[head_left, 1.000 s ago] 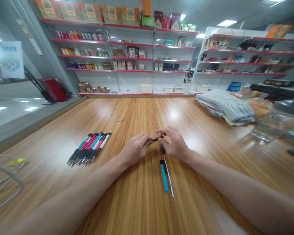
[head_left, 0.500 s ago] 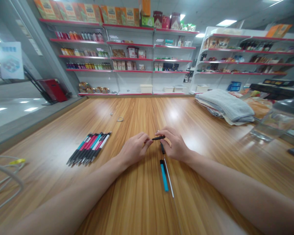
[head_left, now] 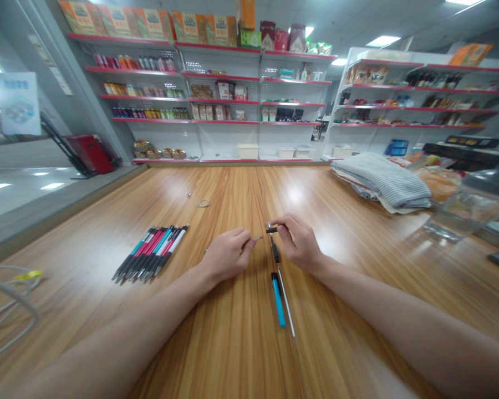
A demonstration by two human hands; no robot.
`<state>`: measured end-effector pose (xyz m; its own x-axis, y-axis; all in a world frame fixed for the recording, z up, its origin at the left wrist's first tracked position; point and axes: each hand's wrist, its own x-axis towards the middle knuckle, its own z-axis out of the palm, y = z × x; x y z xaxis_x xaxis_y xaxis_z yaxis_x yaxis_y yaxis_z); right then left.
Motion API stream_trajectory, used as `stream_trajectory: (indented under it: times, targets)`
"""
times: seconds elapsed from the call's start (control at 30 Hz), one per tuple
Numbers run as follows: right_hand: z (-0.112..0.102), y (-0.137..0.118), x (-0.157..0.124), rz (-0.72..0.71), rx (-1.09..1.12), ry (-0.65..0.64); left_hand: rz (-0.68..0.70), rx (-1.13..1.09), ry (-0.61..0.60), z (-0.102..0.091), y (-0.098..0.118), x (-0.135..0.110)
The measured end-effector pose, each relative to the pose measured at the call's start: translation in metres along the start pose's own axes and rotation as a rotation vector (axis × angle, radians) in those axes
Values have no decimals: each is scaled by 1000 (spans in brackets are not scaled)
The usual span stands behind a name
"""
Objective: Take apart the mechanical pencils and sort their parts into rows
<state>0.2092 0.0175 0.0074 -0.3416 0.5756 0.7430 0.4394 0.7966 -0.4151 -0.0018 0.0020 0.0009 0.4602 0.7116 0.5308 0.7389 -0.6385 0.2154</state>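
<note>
Both my hands hover over the middle of a wooden table [head_left: 241,354]. My right hand [head_left: 300,244] is closed in a pinch on a small black pen part [head_left: 271,229]. My left hand [head_left: 227,255] is closed in a pinch on a tiny thin piece [head_left: 258,238], too small to name, a short gap left of the black part. Just below the hands lie a blue pen barrel [head_left: 278,296], a thin white refill [head_left: 287,302] and a short black piece [head_left: 276,252].
A row of several assembled pens [head_left: 152,258] lies to the left. A small ring [head_left: 203,203] rests farther back. Folded striped cloth [head_left: 385,180] sits at the right, a clear container [head_left: 474,208] beyond it. Grey cable [head_left: 8,310] curls at the left edge. Store shelves [head_left: 216,100] fill the background.
The two hands have drawn apart. The black part they held together now sits only in my right hand, while my left hand has pulled away a thin small piece.
</note>
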Motion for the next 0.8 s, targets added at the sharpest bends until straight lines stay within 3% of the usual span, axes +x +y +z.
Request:
stream_trajectory:
  times: [0.23, 0.43, 0.6, 0.8]
  targets:
    - [0, 15, 1, 294, -39, 158, -34, 18, -47, 1, -1, -1]
    - [2, 36, -2, 475, -147, -5, -31, 17, -53, 1, -1, 0]
    - [0, 41, -5, 434, -193, -119, -32, 40, -72, 0, 0, 0]
    - [-21, 53, -2, 289, -248, -329, -54, 64, -96, -1, 1, 0]
